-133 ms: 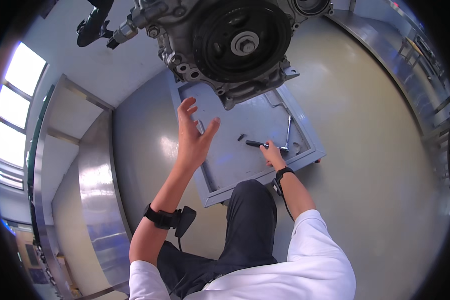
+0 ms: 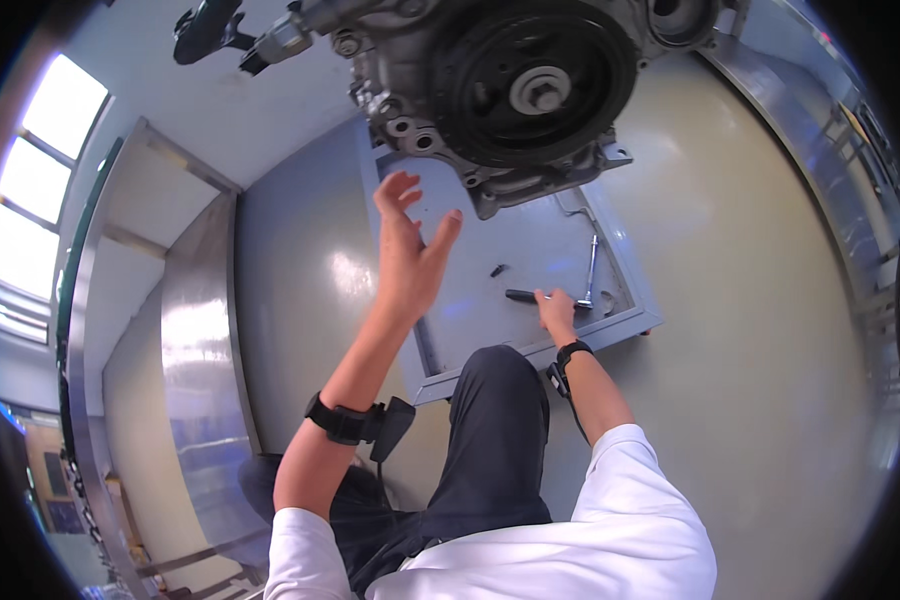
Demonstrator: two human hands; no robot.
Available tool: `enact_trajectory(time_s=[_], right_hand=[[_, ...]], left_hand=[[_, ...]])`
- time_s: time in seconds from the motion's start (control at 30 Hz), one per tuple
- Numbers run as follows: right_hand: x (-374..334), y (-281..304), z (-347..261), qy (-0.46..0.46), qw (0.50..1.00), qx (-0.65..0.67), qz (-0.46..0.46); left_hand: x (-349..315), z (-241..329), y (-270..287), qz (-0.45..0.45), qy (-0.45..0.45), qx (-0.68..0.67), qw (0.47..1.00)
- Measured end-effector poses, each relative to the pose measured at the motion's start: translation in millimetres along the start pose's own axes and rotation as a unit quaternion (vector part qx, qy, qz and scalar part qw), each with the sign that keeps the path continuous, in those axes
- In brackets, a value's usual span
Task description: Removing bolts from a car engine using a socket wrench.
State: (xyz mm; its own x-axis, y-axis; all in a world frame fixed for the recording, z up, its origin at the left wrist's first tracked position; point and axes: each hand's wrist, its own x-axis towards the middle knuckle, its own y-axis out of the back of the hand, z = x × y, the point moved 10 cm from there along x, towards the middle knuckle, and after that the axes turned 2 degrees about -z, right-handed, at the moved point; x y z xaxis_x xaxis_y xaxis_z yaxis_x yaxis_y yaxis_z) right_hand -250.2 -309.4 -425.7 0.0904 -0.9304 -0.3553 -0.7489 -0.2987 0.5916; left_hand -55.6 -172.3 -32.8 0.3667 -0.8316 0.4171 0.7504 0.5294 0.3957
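My left hand (image 2: 415,245) is raised below the engine's lower left side, its fingers apart and slightly curled, with nothing in them. The engine (image 2: 490,180) hangs over the far part of the frame, its round black crankshaft pulley (image 2: 470,110) facing me. Low on the right, my right hand (image 2: 557,312) closes around the ratchet wrench (image 2: 519,296) at the tray's near right corner. The wrench's black grip points left, and a long silver extension bar (image 2: 592,270) runs from its head. A small dark part, perhaps a bolt (image 2: 498,270), lies left of the hand.
The grey metal tray (image 2: 630,325) with a raised rim lies beneath the engine. A bent metal rod (image 2: 573,210) rests along its far right side. My knee (image 2: 500,385) comes up to its near edge. Steel-fronted benches (image 2: 195,320) stand on the left.
The view has shifted slightly, so the engine and tray appear farther right. My right hand stays at the ratchet wrench, and my left hand remains raised with fingers apart.
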Motion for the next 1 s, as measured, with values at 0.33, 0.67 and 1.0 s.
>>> enact_trajectory(time_s=[0.33, 0.67, 1.0], right_hand=[[-109, 41, 19, -0.041, 0.878, 0.469, 0.086], [-328, 119, -187, 0.147, 0.939, 0.284, -0.13], [-385, 28, -169, -0.122, 0.886, 0.414, -0.168]], left_hand=[[-110, -99, 18, -0.26, 0.177, 0.002, 0.949], [-90, -13, -52, -0.226, -0.106, -0.022, 0.968], [-149, -22, -22, -0.326, -0.202, -0.048, 0.922]])
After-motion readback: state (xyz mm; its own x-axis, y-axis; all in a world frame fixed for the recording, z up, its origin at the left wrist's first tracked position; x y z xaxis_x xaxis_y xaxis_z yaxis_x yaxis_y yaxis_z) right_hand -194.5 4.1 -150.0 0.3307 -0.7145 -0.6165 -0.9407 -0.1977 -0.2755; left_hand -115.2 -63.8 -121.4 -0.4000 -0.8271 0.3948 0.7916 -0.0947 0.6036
